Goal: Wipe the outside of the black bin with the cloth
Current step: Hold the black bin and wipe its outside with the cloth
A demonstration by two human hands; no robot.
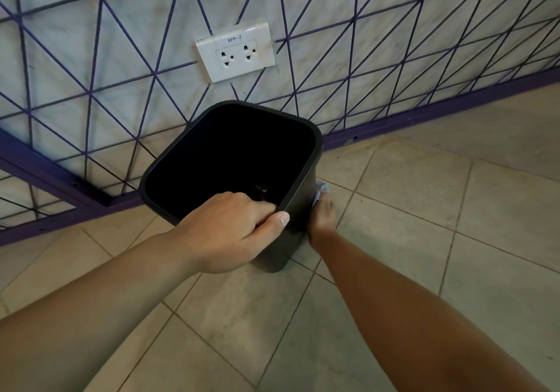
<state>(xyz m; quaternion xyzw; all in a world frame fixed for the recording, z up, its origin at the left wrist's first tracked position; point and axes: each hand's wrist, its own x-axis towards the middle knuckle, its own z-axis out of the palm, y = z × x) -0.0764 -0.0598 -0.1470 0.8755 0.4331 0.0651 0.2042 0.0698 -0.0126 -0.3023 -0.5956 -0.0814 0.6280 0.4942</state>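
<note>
1. At the far left and across the top runs a pale marbled wall (91, 43) crossed by thin purple lines, with a purple baseboard (60, 179) where it meets the floor.
2. A white double socket (236, 52) is set in the wall above the bin; a small label reading "8PP-2" sits on its upper part.
3. The left hand (230, 234) reaches in from the lower left and grips the near rim of the black bin (303, 161): the fingers curl over the edge into the inside, and the thumb presses the outer face near the corner.
4. The black bin stands on the tiled floor (424, 240) just in front of the wall, below the socket. It is open-topped, with rounded corners and a dark interior, and it looks tilted towards the camera.
5. The right hand (324, 217) is against the bin's right outer side, low beside the near corner. It holds a pale blue cloth (320, 192) against that wall; only a bit of cloth shows above the fingers, so the exact grasp on it is mostly hidden.
6. To the right, beige floor tiles stretch away along the baseboard.
</note>
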